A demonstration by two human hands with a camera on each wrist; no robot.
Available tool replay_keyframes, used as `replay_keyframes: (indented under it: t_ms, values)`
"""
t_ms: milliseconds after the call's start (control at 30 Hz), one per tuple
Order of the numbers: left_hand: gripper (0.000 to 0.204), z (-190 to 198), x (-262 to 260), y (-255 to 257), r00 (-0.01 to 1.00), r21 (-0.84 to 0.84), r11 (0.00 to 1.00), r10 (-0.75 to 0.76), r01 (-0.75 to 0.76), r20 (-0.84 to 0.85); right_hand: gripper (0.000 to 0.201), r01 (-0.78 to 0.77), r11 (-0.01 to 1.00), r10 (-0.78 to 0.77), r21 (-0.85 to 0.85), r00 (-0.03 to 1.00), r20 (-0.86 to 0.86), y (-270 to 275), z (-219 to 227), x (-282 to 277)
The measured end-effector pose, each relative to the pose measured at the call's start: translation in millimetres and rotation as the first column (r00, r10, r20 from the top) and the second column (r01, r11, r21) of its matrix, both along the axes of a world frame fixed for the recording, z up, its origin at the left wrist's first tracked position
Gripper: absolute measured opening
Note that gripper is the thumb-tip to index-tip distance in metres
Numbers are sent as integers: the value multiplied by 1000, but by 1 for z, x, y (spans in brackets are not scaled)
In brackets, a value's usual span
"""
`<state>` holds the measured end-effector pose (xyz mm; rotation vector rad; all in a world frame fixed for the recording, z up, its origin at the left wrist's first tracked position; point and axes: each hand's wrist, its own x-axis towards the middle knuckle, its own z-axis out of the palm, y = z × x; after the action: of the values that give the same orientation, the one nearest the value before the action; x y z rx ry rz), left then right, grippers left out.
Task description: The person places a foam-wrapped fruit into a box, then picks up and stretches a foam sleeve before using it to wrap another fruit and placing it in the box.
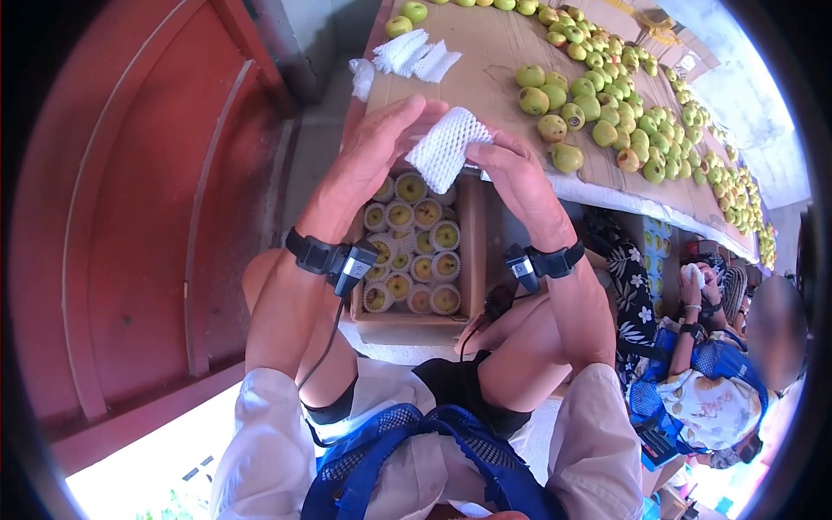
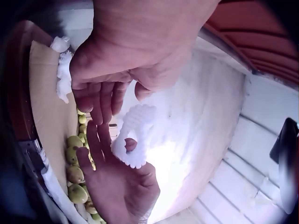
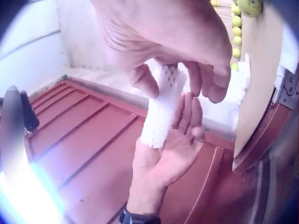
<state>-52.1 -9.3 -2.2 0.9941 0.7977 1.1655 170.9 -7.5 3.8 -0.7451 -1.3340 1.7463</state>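
A white foam net sleeve (image 1: 449, 149) hangs above the box, between the two hands. My right hand (image 1: 517, 179) pinches the sleeve near one end with thumb and fingers, as the right wrist view also shows on the foam net (image 3: 161, 109). In the left wrist view a round opening shows in the sleeve. My left hand (image 1: 381, 143) holds its fingers extended beside the sleeve, palm facing it. Below both hands, a cardboard box (image 1: 472, 260) holds several green apples (image 1: 399, 215), most of them in white foam nets.
A cardboard-covered table (image 1: 485, 52) stands ahead, with many loose green apples (image 1: 607, 108) on its right. More foam nets (image 1: 416, 56) lie at its near left corner. A red metal door (image 1: 156, 217) is on the left. Another person (image 1: 711, 390) sits at the right.
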Motion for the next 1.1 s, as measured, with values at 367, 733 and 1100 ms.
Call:
replay_keyframes:
  t_ms: [367,733,1100]
  values:
    - [41,-7,5,2,960,-52,984,-151,168,235,45,-139,979,85,-148,942,-326,6,-1,1]
    - [31,-5,3,2,968,6,982,-188,189,167,39,-163,962,51,-219,895,-444,3,-9,1]
    - [31,-7,1,3,926,22,971,-234,238,296,39,-118,971,46,-206,944,-326,6,-22,-1]
